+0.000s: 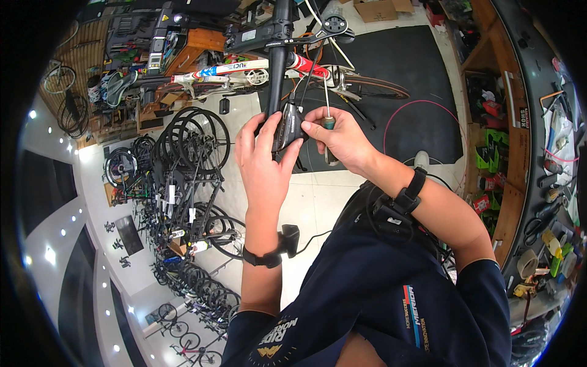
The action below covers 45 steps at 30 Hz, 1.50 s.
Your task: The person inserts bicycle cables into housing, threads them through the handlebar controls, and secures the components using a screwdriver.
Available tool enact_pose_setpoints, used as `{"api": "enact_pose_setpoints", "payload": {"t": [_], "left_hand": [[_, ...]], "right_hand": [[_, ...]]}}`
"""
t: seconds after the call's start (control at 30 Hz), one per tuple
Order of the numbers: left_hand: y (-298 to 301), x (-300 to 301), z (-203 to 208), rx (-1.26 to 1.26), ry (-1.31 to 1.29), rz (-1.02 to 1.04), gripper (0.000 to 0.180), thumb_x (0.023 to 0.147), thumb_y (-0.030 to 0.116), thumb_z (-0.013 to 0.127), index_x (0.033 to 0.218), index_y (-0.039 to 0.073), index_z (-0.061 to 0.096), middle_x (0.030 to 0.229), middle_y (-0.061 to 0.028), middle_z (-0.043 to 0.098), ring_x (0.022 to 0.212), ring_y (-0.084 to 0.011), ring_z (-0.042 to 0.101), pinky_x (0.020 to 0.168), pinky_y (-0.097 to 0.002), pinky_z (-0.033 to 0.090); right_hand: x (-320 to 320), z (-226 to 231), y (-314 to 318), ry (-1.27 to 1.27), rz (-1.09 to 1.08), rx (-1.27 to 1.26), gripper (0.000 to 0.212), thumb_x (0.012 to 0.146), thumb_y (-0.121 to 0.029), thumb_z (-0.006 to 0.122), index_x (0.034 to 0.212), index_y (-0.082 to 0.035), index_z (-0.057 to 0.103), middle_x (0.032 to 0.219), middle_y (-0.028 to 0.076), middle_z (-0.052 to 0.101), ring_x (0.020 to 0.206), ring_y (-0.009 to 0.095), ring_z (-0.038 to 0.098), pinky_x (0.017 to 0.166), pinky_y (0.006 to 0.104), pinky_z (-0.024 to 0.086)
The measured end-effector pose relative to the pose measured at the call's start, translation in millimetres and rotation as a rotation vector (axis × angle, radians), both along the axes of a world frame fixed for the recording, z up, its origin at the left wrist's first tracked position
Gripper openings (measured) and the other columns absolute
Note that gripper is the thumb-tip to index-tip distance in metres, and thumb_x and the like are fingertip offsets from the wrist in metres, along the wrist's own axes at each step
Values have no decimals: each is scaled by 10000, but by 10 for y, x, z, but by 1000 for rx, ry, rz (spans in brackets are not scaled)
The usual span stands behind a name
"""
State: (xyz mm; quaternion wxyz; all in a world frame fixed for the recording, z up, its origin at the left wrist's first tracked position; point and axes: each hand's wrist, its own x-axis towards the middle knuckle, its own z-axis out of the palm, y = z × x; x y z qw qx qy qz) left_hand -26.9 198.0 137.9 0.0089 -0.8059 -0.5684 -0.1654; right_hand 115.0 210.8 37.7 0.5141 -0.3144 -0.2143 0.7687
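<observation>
Both hands are at the near end of a black handlebar (277, 79): my left hand (263, 147), fingers half-curled, clasps the brake lever (290, 126) there, while my right hand (342, 137) closes around a green-handled screwdriver (329, 123), its thumb tip beside the lever; whether they touch, I cannot tell. Beyond, a red-and-white bicycle frame (244, 65) crosses the black mat's (422, 79) left edge.

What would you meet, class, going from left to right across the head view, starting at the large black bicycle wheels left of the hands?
Black bicycle wheels, left hand, right hand, white shoe, green packages, dark workbench.
</observation>
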Motion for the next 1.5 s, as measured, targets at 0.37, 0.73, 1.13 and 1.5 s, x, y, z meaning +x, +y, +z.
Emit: {"api": "enact_pose_setpoints", "payload": {"t": [0.37,0.73,1.13,1.5], "left_hand": [[-78,-63,3,112,71,-5,387,717,162,856,1049,74,678,1254,-110,570,1140,-314,550,948,-413,446],[-42,48,4,108,-43,5,336,713,117,839,1002,53,680,1188,-109,600,1086,-310,568,933,-410,452],[-31,49,-61,169,6,21,323,708,133,837,989,67,693,1164,-86,611,1051,-305,571,916,-420,436],[-51,24,-93,113,-13,37,342,754,174,809,1048,82,663,1217,-85,565,1159,-327,513,983,-479,382]], "right_hand": [[-19,-69,-9,84,-41,61,141,927,-107,716,999,-27,624,828,9,598,589,61,523,508,220,452],[32,-81,-1,125,-42,42,160,929,-125,719,1024,-30,631,845,13,611,594,77,537,534,231,465],[-38,-113,11,101,-40,-19,163,926,-137,726,1004,-28,632,802,5,621,577,76,534,523,226,448],[-44,-81,-1,76,-59,-24,154,931,-150,724,984,-36,634,762,-11,602,562,67,531,507,220,430]]}}
